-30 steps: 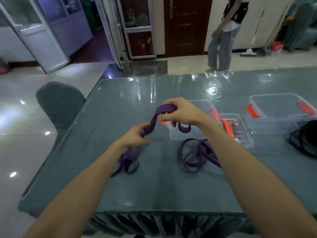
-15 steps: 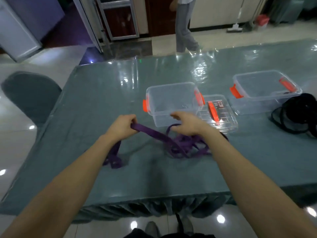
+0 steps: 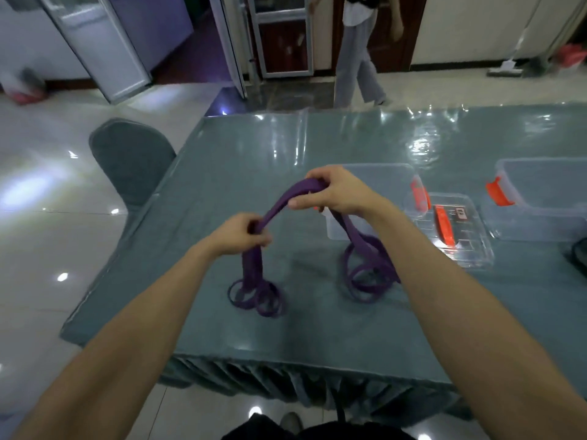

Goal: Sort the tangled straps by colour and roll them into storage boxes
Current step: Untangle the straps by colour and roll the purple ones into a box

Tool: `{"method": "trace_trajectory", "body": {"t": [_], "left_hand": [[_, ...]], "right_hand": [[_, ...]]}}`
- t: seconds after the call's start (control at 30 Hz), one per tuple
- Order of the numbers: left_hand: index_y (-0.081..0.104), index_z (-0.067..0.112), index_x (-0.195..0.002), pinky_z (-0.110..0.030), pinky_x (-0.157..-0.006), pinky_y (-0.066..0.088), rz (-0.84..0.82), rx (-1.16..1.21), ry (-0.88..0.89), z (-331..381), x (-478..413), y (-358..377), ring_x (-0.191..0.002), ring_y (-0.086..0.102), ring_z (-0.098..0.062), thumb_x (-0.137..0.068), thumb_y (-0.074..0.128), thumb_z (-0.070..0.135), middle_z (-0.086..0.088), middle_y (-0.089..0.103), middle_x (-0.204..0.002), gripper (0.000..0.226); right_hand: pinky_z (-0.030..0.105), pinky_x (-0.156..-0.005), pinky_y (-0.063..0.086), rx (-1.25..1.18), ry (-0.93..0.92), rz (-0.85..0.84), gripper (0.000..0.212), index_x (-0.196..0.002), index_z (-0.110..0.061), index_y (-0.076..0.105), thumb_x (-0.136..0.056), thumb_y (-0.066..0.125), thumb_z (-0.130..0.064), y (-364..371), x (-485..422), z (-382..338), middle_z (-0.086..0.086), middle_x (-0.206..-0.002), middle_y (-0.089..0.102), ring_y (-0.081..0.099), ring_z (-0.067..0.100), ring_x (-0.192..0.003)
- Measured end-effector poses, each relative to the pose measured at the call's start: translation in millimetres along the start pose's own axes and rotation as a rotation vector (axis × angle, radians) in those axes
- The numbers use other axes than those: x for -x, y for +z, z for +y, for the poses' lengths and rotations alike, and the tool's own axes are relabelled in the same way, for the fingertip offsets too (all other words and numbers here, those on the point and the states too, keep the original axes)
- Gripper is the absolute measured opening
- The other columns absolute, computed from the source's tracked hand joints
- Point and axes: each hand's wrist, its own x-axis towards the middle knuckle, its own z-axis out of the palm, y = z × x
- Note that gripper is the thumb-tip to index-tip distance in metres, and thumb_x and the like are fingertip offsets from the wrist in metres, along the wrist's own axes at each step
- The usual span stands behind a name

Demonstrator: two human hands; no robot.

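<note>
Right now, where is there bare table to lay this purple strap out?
Free: the far-left table stretch beyond the left hand, and the near edge below the coils of the purple strap. Crowded: the right, with the near box, lid, second box and black straps.

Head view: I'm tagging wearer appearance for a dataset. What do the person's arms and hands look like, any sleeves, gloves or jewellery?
The left hand and right hand are ungloved. The left forearm and right forearm are bare to the frame edge: no sleeve, watch or wristband shows. Rings: too blurred to tell.
</note>
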Motion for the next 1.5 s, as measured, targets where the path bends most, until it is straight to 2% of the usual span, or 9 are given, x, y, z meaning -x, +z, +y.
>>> {"method": "trace_trajectory", "body": {"t": [0.1, 0.23, 0.37, 0.47, 0.57, 0.67, 0.93, 1.17, 1.5], "left_hand": [[0.071, 0.007, -0.091, -0.027, -0.069, 0.054, 0.481, 0.33, 0.066, 10.5, -13.1, -55.4, -0.068, 0.067, -0.01, -0.088, 0.088, 0.01, 0.006, 0.072, -0.074, 0.018], [0.076, 0.018, -0.089, -0.031, -0.07, 0.048, 0.312, 0.071, 0.14, 26.0, -11.0, -99.3, -0.067, 0.059, -0.009, -0.077, 0.099, 0.026, -0.004, 0.074, -0.075, 0.027], [0.078, 0.024, -0.085, -0.031, -0.072, 0.057, 0.423, 0.13, 0.254, 31.7, -11.2, -121.1, -0.068, 0.064, -0.003, -0.074, 0.1, 0.026, 0.006, 0.076, -0.077, 0.025], [0.08, 0.021, -0.089, -0.043, -0.076, 0.059, 0.445, 0.066, 0.274, 30.7, -12.8, -130.2, -0.072, 0.066, -0.01, -0.076, 0.1, 0.024, -0.006, 0.079, -0.082, 0.024], [0.081, 0.031, -0.091, -0.035, -0.079, 0.061, 0.451, 0.133, 0.279, 32.6, -12.2, -136.8, -0.076, 0.073, -0.011, -0.078, 0.099, 0.029, 0.001, 0.081, -0.084, 0.022], [0.079, 0.042, -0.084, -0.027, -0.072, 0.057, 0.361, 0.07, 0.279, 31.3, -9.8, -137.7, -0.071, 0.072, -0.005, -0.077, 0.098, 0.039, 0.009, 0.08, -0.079, 0.02], [0.084, 0.025, -0.094, -0.037, -0.087, 0.065, 0.353, 0.21, 0.258, 22.8, -9.3, -142.1, -0.086, 0.082, -0.026, -0.076, 0.099, 0.038, -0.002, 0.083, -0.087, 0.027], [0.085, 0.028, -0.094, -0.022, -0.08, 0.062, 0.347, 0.321, 0.307, 23.9, -7.4, -143.6, -0.081, 0.081, -0.019, -0.067, 0.098, 0.055, -0.003, 0.084, -0.087, 0.04], [0.085, 0.025, -0.099, -0.031, -0.086, 0.066, 0.271, 0.428, 0.314, 27.0, -13.4, -134.7, -0.089, 0.083, -0.029, -0.071, 0.098, 0.044, -0.008, 0.084, -0.092, 0.036]], "right_hand": [[0.03, -0.064, 0.044, 0.008, 0.03, 0.163, 0.071, -0.078, -0.011, 0.064, -0.076, 0.078, -0.081, -15.2, 2.9, 0.3, -0.001, -0.064, 0.051, 0.054, 0.015, -0.061], [0.028, -0.061, 0.044, 0.029, 0.016, 0.293, 0.067, -0.074, -0.011, 0.053, -0.086, 0.073, -0.074, -22.5, -4.6, -2.0, -0.001, -0.059, 0.049, 0.051, 0.013, -0.053], [0.022, -0.065, 0.053, 0.019, -0.021, 0.291, 0.061, -0.072, -0.015, 0.06, -0.084, 0.076, -0.073, -29.3, -8.8, -10.9, -0.001, -0.06, 0.059, 0.064, 0.01, -0.057], [0.023, -0.068, 0.055, -0.022, -0.075, 0.352, 0.068, -0.085, -0.002, 0.068, -0.084, 0.078, -0.07, -30.9, -14.0, -19.3, 0.002, -0.066, 0.064, 0.067, 0.011, -0.062], [0.018, -0.059, 0.05, -0.028, -0.106, 0.377, 0.056, -0.074, -0.014, 0.063, -0.087, 0.078, -0.068, -29.2, -17.5, -29.2, 0.0, -0.061, 0.058, 0.059, 0.01, -0.055], [0.025, -0.061, 0.047, -0.018, -0.082, 0.362, 0.071, -0.083, 0.001, 0.064, -0.087, 0.076, -0.07, -28.4, -19.0, -30.6, 0.002, -0.062, 0.055, 0.054, 0.014, -0.056], [0.032, -0.069, 0.052, 0.007, -0.06, 0.335, 0.063, -0.082, -0.006, 0.072, -0.09, 0.075, -0.068, -19.7, -19.5, -28.7, -0.006, -0.056, 0.055, 0.058, 0.013, -0.057], [0.03, -0.068, 0.053, -0.002, -0.063, 0.315, 0.049, -0.092, -0.013, 0.079, -0.095, 0.073, -0.061, -12.9, -15.6, -31.5, -0.001, -0.061, 0.055, 0.056, 0.015, -0.059], [0.025, -0.067, 0.053, -0.005, -0.053, 0.257, 0.042, -0.094, -0.024, 0.082, -0.094, 0.071, -0.065, -11.5, -9.9, -23.0, -0.007, -0.063, 0.059, 0.057, 0.011, -0.063]]}}
